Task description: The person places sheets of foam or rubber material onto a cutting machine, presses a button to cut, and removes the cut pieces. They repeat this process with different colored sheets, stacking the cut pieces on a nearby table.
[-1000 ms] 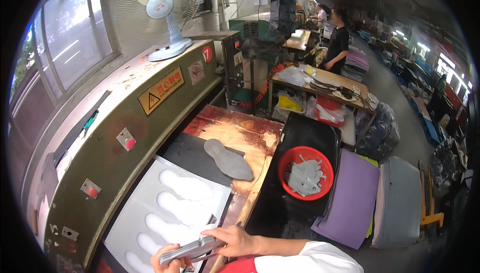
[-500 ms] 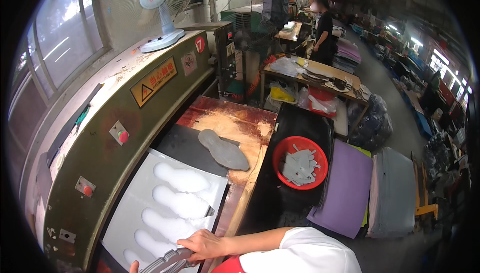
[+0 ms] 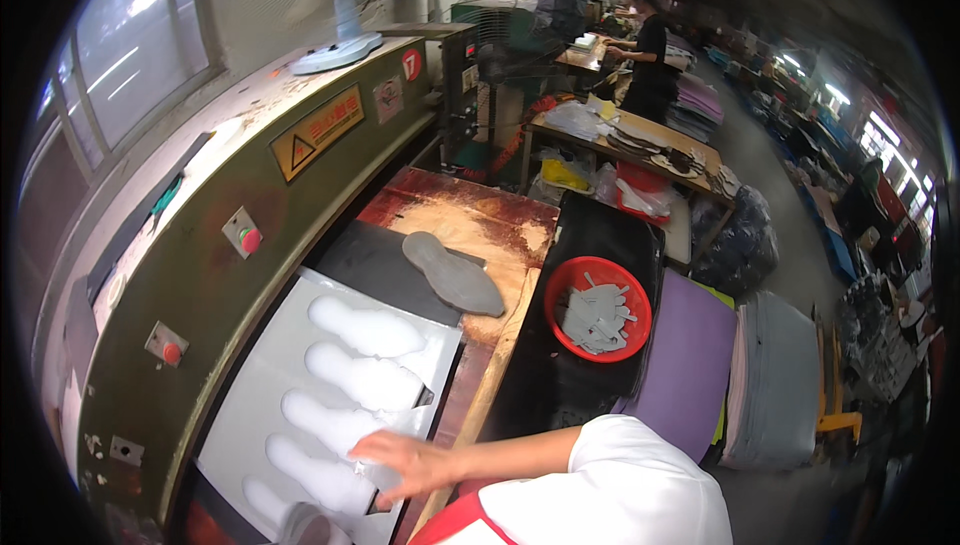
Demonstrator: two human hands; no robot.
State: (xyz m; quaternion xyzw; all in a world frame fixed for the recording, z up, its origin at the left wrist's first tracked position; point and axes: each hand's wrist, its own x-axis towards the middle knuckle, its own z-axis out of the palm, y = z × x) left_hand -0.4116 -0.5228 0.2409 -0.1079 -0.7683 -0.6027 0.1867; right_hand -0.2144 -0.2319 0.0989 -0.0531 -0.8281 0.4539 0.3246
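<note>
My right hand (image 3: 405,463) reaches over the lower part of a pale grey sheet (image 3: 255,345), its fingers apart with nothing held. Several bright white sole shapes (image 3: 365,325) run in a row across that sheet; whether they are cut-outs or pieces, I cannot tell. At the lower edge shows the blurred rounded end of a grey stack (image 3: 312,525), probably of soles; what holds it is out of the picture. My left hand is out of view. Beyond the sheet, a grey stack of shoe soles (image 3: 455,275) lies partly on a dark mat (image 3: 375,270).
A green machine beam (image 3: 220,265) with red buttons runs along the left, carrying a fan (image 3: 345,25). Right of the wooden edge stands a red bowl (image 3: 640,340) of grey scraps. Purple sheets (image 3: 685,345) and grey sheets (image 3: 780,375) are stacked beside it. A person (image 3: 648,55) stands farther back.
My right hand has let go of the grey stack and its fingers have spread. The stack has dropped toward the lower edge, and my left fingers have left the picture. The view has shifted slightly.
</note>
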